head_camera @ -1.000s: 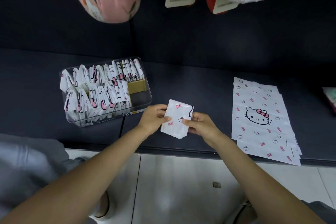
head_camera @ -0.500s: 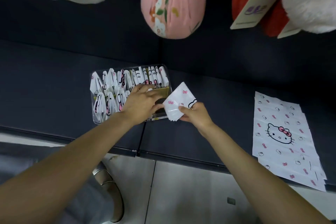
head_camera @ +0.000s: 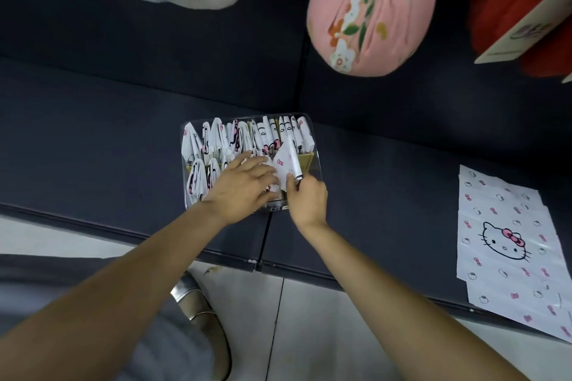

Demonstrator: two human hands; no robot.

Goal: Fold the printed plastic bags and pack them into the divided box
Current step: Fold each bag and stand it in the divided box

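Dark cushioned bench [head_camera: 123,139]: clear box [head_camera: 315,161], nearly full of folded bags. Left hand [head_camera: 241,192], fingers spread, presses packed bags aside; right hand [head_camera: 306,198] pinches folded bag [head_camera: 286,164] at the near row's gap. Flat bags [head_camera: 507,244] remain unfolded, well right.

The bag [head_camera: 286,165] I pinch is white with pink bows; flat bags [head_camera: 507,244] match; the bundle [head_camera: 371,9] is pink, flowered.
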